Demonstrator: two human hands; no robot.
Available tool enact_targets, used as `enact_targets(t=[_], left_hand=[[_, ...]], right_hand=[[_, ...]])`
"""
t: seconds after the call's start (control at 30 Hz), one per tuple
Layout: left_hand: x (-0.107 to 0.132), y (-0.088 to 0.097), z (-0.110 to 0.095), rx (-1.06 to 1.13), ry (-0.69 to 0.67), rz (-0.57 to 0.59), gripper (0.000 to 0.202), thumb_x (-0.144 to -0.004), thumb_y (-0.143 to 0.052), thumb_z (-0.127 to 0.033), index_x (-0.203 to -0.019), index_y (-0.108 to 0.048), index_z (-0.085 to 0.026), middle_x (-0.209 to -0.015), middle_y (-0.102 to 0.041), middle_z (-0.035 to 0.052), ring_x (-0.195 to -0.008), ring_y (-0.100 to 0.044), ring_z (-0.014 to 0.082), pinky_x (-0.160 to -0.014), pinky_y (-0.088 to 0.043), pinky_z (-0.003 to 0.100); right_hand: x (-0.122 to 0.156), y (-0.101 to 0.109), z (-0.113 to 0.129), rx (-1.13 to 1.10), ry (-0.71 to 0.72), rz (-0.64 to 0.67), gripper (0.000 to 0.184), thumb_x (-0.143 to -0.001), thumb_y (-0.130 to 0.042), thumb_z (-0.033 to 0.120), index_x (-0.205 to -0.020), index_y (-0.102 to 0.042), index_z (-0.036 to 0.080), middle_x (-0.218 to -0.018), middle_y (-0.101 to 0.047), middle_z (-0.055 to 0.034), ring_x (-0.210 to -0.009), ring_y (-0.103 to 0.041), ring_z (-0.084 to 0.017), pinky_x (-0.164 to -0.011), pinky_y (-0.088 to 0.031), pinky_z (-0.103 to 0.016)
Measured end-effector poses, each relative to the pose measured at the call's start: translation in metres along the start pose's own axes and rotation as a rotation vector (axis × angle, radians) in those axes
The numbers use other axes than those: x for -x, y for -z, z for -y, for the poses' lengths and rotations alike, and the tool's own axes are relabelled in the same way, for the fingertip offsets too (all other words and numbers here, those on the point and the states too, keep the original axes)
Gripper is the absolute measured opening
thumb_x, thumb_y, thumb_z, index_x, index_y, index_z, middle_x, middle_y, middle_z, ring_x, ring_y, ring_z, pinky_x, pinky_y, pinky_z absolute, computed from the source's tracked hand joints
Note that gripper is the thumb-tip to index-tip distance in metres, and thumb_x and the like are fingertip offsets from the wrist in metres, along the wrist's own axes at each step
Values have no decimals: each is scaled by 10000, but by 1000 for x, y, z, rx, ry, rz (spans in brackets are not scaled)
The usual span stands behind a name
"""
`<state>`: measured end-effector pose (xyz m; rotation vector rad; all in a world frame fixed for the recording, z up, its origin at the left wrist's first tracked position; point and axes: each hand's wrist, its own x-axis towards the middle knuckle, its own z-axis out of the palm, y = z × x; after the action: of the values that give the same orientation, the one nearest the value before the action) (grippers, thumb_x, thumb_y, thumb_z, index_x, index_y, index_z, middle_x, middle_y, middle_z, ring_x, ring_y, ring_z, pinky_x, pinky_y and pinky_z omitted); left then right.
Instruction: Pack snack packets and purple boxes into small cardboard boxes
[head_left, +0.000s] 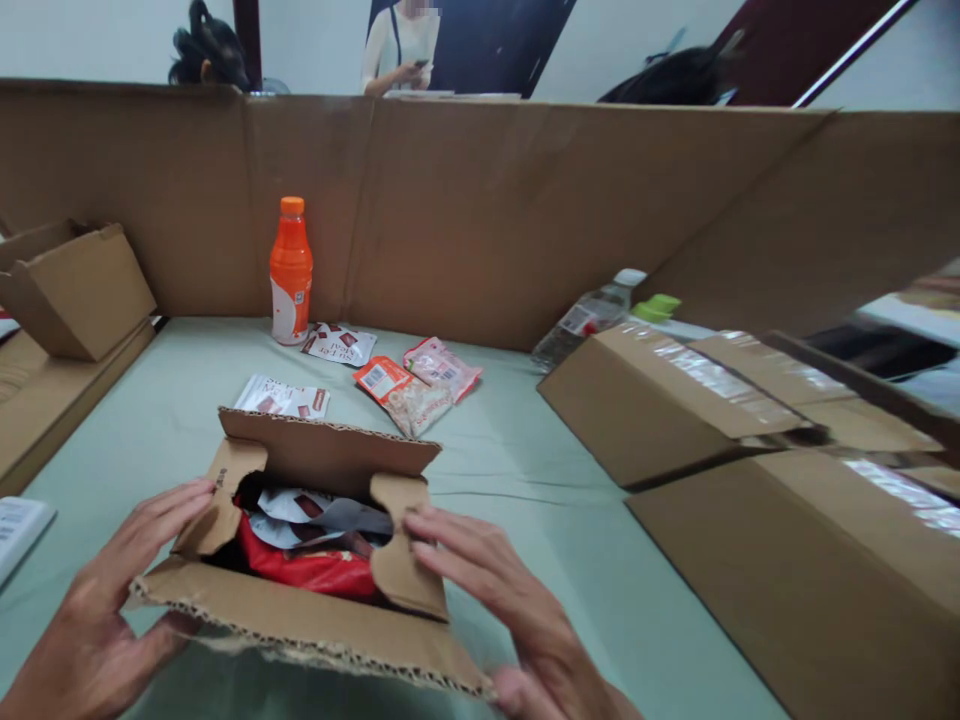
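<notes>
A small cardboard box (pixel 322 625) stands in front of me with its top flaps up. Inside lie a red packet (pixel 307 573) and silvery-white sachets (pixel 322 512). My left hand (pixel 105 610) grips the box's left side, fingers on the side flap and thumb by the front flap. On the other side my right hand (pixel 517 610) presses its fingers on the right flap, its thumb at the front flap's corner. Beyond the box are two white sachets (pixel 281 397), an orange snack packet (pixel 405 397), a pink packet (pixel 444 368) and an orange bottle (pixel 291 275).
Taped cardboard boxes (pixel 675 400) line the right, beside a clear plastic bottle (pixel 589 318) and a green cap (pixel 657 307). More cardboard (pixel 90 290) is stacked at left, near a white object (pixel 21 535). A tall cardboard partition (pixel 465 220) closes the back; people (pixel 405 50) are beyond it.
</notes>
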<state>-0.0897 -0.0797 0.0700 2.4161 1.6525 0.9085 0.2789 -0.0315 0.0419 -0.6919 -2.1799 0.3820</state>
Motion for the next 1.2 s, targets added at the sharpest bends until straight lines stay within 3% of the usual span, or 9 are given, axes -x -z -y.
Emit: enact_targets(t=[0.17, 0.3, 0.4, 0.47, 0.6, 0.73, 0.93, 1.03, 1.2], left_hand=[[-21, -12, -15, 3, 133, -145, 411, -1007, -553, -463, -1391, -521, -321, -1238, -696, 29, -1132, -690, 210, -983, -580, 324], [-27, -19, -19, -21, 152, -184, 501, -994, -562, -449, -1461, -455, -305, -1217, -662, 56, -1083, -683, 240, -952, -595, 396], [-27, -26, -19, -3, 143, -198, 476, -995, -546, -402, -1456, -457, -321, -1343, -583, 78, -1205, -629, 282, -1011, -571, 469], [-26, -31, -18, 1, 159, -220, 509, -995, -539, -392, -1485, -420, -331, -1498, -479, 95, -1329, -555, 325, -1064, -537, 526], [-24, -38, -15, 31, 110, -199, 544, -1013, -509, -302, -1533, -351, -322, -1600, -399, 84, -1437, -458, 309, -1139, -484, 506], [-25, -42, -11, 90, 5, -110, 421, -1030, -427, -185, -1430, -479, -307, -1523, -493, 47, -1431, -451, 251, -1166, -448, 458], [-27, -42, -4, 122, -25, -157, 414, -1018, -431, -175, -1401, -511, -310, -1477, -509, 43, -1382, -467, 270, -1132, -426, 489], [-27, -44, 2, 103, -44, -176, 405, -1010, -447, -204, -1395, -523, -305, -1481, -502, 50, -1371, -466, 298, -1133, -401, 524], [-25, -49, 3, 96, -61, -211, 410, -999, -465, -206, -1389, -531, -312, -1474, -517, 39, -1360, -488, 288, -1172, -389, 512]], right_hand=[[-2, -27, 2, 100, -35, -124, 619, -952, -587, 241, -1546, -413, 219, -1275, -708, -113, -1246, -616, -280, -987, -560, -435], [-6, -23, 3, 80, -131, -227, 673, -969, -591, 333, -1587, -346, 230, -1553, -479, -136, -1419, -467, -319, -1116, -460, -503], [-26, -12, 0, 141, -218, -318, 705, -1003, -548, 411, -1626, -257, 253, -1676, -295, -117, -1517, -324, -338, -1187, -356, -561], [-39, -8, -2, 186, -206, -237, 684, -1026, -510, 429, -1630, -247, 248, -1645, -366, -120, -1487, -387, -308, -1164, -398, -518], [-44, -11, -4, 183, 63, 109, 611, -1027, -488, 485, -1570, -379, 227, -1462, -606, -122, -1392, -523, -294, -1145, -415, -498], [-35, -10, -4, 189, 109, 252, 775, -975, -543, 585, -1614, -299, 219, -1534, -542, -141, -1451, -462, -310, -1221, -299, -529], [-57, 0, -9, 202, 36, 501, 858, -868, -621, 702, -1574, -411, 263, -1635, -404, -134, -1544, -262, -385, -1232, -138, -666], [-70, -2, -16, 143, 25, 558, 870, -819, -687, 663, -1544, -455, 240, -1670, -334, -137, -1550, -233, -383, -1206, -234, -649], [-63, -6, -14, 145, 26, 502, 791, -752, -730, 476, -1484, -533, 251, -1643, -390, -122, -1511, -317, -367, -1122, -365, -607]])
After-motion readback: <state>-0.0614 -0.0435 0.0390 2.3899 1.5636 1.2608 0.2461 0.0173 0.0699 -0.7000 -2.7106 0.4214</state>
